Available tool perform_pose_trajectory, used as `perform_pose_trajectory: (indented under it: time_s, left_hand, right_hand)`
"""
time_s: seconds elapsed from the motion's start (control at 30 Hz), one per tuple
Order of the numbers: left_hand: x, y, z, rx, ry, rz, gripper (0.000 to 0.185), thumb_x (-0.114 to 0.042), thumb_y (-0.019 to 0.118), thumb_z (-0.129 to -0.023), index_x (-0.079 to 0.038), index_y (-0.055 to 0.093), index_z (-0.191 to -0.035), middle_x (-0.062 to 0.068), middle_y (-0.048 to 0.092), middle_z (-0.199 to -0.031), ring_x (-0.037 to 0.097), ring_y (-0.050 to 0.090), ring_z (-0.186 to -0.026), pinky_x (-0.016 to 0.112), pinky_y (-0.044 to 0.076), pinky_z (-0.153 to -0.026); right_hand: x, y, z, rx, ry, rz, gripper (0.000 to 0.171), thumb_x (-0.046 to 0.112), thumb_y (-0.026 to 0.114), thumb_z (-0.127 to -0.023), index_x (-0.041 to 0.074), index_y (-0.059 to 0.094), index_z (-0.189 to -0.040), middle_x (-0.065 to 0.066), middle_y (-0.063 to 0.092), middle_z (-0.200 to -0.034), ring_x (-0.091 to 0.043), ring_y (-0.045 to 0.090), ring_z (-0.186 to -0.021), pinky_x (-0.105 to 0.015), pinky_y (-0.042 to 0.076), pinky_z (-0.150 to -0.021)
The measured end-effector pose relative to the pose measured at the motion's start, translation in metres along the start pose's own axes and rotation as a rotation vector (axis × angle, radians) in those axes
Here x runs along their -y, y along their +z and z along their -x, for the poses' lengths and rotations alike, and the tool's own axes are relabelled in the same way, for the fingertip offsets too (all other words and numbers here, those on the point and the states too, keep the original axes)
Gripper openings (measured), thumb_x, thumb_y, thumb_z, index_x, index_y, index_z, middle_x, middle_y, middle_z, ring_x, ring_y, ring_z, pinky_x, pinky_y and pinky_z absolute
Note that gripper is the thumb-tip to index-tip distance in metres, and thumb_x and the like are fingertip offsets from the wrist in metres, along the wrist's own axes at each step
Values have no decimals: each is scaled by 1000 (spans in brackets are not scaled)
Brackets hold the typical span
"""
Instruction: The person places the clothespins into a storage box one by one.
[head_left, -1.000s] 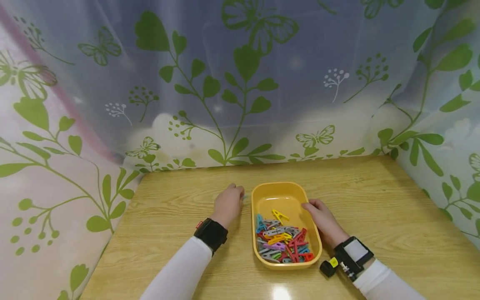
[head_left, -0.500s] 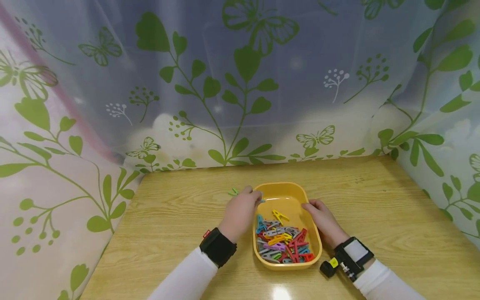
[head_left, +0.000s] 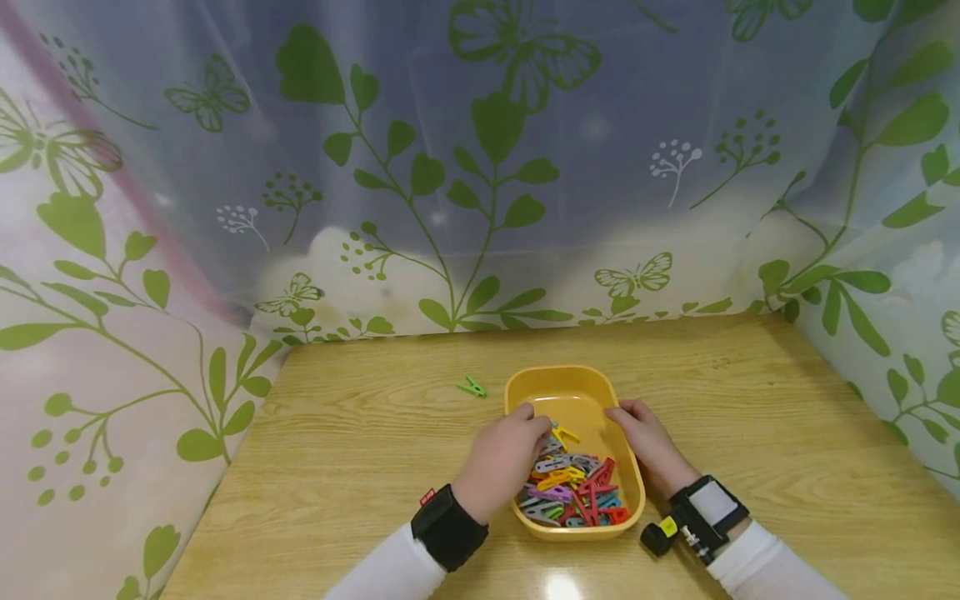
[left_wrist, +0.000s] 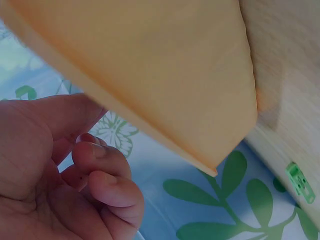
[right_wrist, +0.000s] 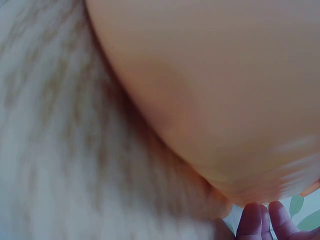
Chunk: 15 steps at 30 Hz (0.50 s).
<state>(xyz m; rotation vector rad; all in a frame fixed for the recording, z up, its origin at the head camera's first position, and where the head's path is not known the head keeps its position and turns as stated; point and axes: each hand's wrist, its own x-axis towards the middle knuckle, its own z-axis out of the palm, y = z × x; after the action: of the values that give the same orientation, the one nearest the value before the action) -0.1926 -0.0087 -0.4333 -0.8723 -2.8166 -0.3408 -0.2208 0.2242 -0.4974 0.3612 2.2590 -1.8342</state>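
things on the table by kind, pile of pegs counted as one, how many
yellow tub: 1
pile of pegs in the tub: 1
green peg loose on the table: 1
hands: 2, left hand, right hand
total: 5

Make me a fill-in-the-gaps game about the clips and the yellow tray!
1. The colourful clips lie piled inside the ____ tray.
2. One clip lies alone on the wooden table, and its colour is ____.
3. The hand reaching into the pile of clips is the ____ hand.
4. The right hand rests against the tray's ____ side.

Missing words: yellow; green; left; right
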Motion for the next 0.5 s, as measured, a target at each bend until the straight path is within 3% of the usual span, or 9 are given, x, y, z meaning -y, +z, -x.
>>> perform_pose_trajectory:
  time_s: [0.5]
  left_hand:
    - [-3,10,4,9,37,-14,9,-19,68,-100,-19,73,-93,-7,52,-80,3,44,-64,17,40,-55]
  right_hand:
    - [-1,0,0,-4,-7,1,61,40,48,-108,-4,33,-148,-25,49,-139,-28,57,-117,-30,54,-91]
